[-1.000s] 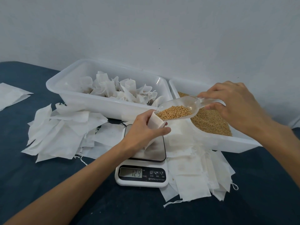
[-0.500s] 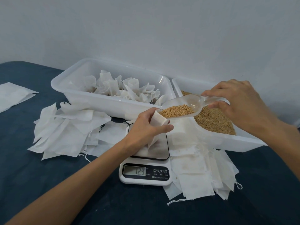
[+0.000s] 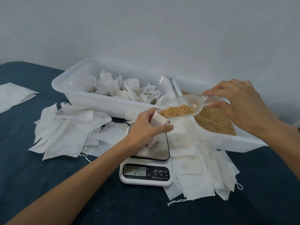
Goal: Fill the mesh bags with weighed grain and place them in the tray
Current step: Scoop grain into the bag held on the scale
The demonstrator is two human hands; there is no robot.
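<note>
My left hand (image 3: 146,127) grips a white mesh bag (image 3: 158,125) upright on the steel plate of a white scale (image 3: 146,173), whose display reads 20.0. My right hand (image 3: 240,106) pinches the handle of a clear plastic scoop (image 3: 191,103). The scoop holds golden grain and its lip tilts into the bag's open mouth. A white tray (image 3: 100,101) behind the scale holds several filled mesh bags. To the right, a second white tub (image 3: 227,142) holds loose grain (image 3: 215,122).
Empty mesh bags lie in a pile (image 3: 68,130) left of the scale and in another pile (image 3: 203,174) on its right, some with drawstrings. More white sheets (image 3: 14,95) lie at the far left. Everything rests on a dark blue cloth (image 3: 162,207) against a pale wall.
The scale reading has gone from 12.9 to 20.0. The scoop has tipped a little further toward the bag's mouth. Both hands have stayed in the same grips.
</note>
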